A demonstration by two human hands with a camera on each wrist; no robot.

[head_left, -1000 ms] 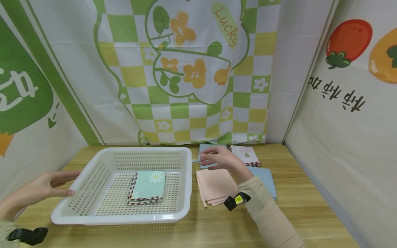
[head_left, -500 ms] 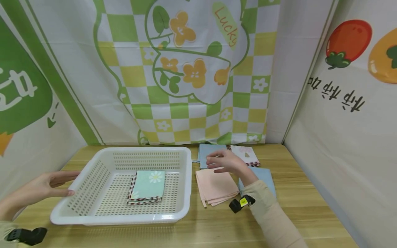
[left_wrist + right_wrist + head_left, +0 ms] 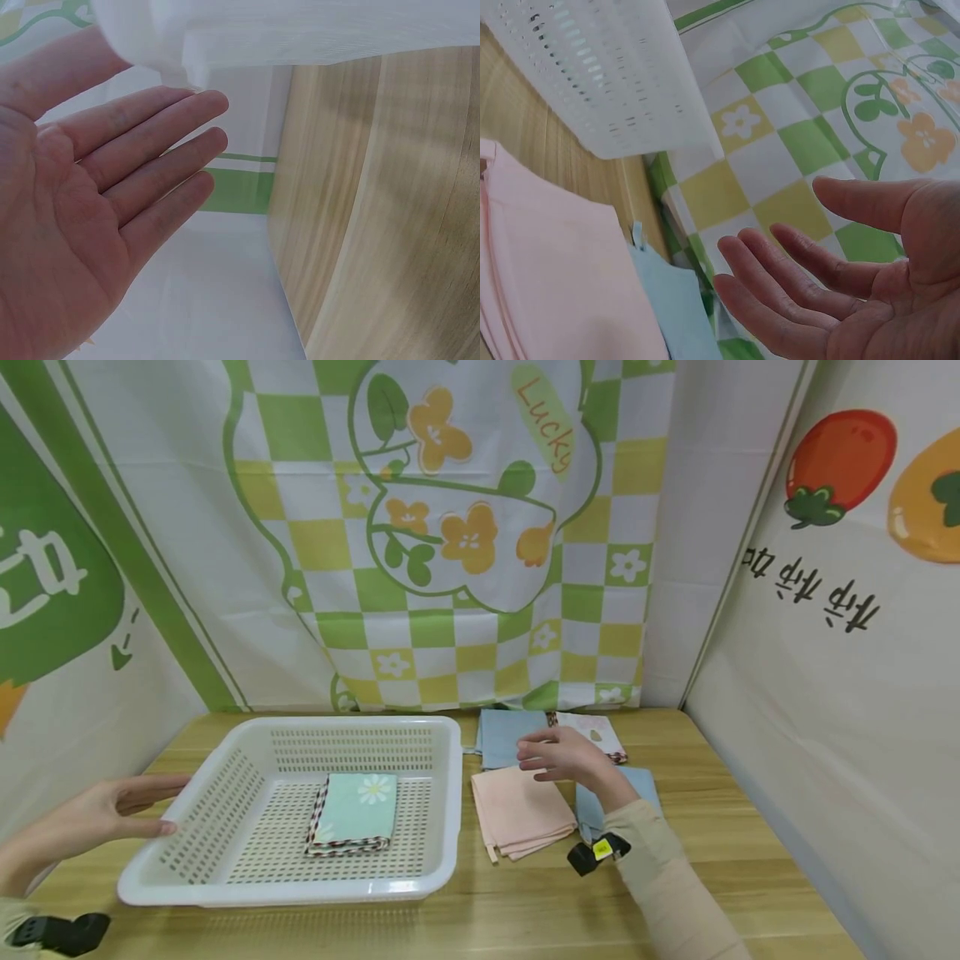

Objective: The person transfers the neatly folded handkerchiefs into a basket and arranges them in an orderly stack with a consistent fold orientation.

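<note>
At the left end of the white basket point(image 3: 296, 893) is my left hand point(image 3: 90, 817). Its fingers are straight, and the thumb touches or nearly touches the rim. The left wrist view shows the palm of that hand point(image 3: 82, 195) beside the basket's outer wall point(image 3: 300, 30). My right hand point(image 3: 566, 755) hovers above the folded cloths, fingers loosely bent around nothing. Below it lie a folded pink cloth point(image 3: 517, 818) and a blue cloth point(image 3: 592, 802), partly covered by the right arm. Inside the basket rests a folded mint cloth point(image 3: 356, 810) with a daisy and checked edge.
Behind the pink cloth are another folded blue cloth point(image 3: 510, 739) and a white patterned cloth point(image 3: 600, 735) with a checked edge. All stand on a wooden table point(image 3: 750, 868). Printed fabric point(image 3: 472, 643) hangs along the table's back edge, and more hangs at both sides.
My right hand has moved right, from over the back blue cloth toward the front blue cloth. The left hand keeps its place at the basket, and the cloths lie as before.
</note>
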